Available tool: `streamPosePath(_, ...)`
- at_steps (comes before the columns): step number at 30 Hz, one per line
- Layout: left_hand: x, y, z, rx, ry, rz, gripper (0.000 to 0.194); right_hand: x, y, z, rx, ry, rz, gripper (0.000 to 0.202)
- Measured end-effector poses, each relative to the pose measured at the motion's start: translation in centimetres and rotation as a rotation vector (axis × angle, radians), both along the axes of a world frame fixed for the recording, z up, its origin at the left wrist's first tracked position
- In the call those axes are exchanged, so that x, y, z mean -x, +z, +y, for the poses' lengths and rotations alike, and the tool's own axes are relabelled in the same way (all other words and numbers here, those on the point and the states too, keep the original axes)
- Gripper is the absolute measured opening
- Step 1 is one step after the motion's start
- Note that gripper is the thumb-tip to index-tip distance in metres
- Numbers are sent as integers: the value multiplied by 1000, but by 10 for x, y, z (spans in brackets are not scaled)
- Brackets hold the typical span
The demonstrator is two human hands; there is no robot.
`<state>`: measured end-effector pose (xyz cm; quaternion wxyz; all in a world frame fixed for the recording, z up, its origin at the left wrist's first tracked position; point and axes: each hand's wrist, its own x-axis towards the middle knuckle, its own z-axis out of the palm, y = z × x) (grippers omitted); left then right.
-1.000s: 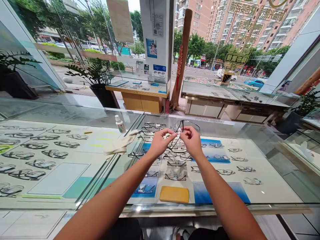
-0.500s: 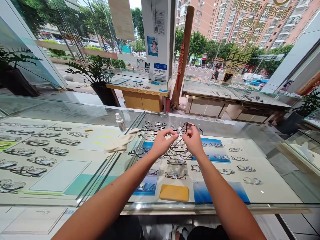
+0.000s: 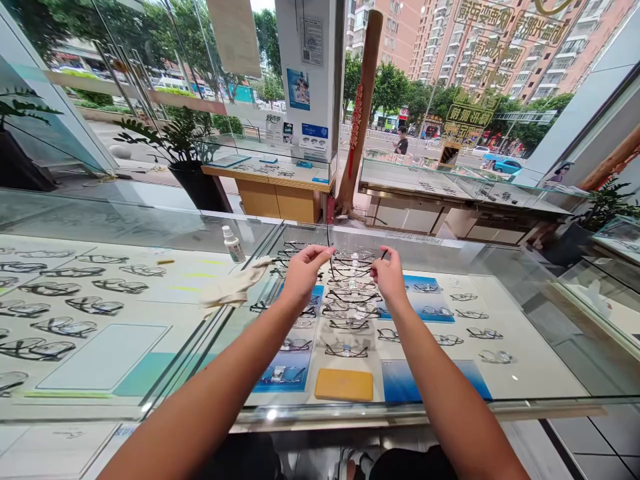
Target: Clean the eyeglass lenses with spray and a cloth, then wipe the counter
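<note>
My left hand [image 3: 304, 272] is closed, thumb and fingers pinching a dark temple arm of a pair of glasses [image 3: 353, 273] above the glass counter [image 3: 280, 412]. My right hand [image 3: 389, 275] pinches the other dark arm, whose tip sticks up over the fingers. The front of these glasses hangs between my hands and blends with the rows of frames below, so its outline is hard to make out. A yellow glasses case [image 3: 344, 385] lies nearer to me. Left of my left hand are a pale glove [image 3: 235, 287] and a white bottle [image 3: 233, 245].
Several glasses [image 3: 346, 350] lie in rows in the display case, some on blue cards [image 3: 433, 381]. More frames [image 3: 95, 305] fill the left section. A wooden post [image 3: 363, 113], potted plants [image 3: 193, 160] and other display counters [image 3: 280, 170] stand beyond, before the window.
My hands have moved apart, the left one to the left, and the glasses now stretch between them with an arm in each hand. The view has shifted slightly right.
</note>
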<state>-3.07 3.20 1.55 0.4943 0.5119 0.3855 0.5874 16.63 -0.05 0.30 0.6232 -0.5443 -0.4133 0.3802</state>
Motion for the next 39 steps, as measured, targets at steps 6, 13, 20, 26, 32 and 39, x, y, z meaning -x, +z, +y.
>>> streamPosePath(6, 4, 0, 8, 40, 30, -55, 41, -3, 4, -3, -12, -140, -155, 60)
streamPosePath(13, -2, 1, -4, -110, -23, 89, 31, 18, 14, -27, -426, -43, -737, 37)
streamPosePath(20, -4, 3, -11, -109, -196, 106, 24, 29, 8, -25, -395, 217, -612, 30)
streamPosePath(26, -1, 9, -12, -8, -295, 44, 30, 27, 8, -26, -363, 241, -552, 33)
streamPosePath(32, 1, 7, -8, 14, -366, 64, 32, 27, 12, -27, -375, 245, -563, 31)
streamPosePath(39, 3, 6, -6, -8, -455, 82, 30, 26, 12, -26, -382, 226, -485, 21)
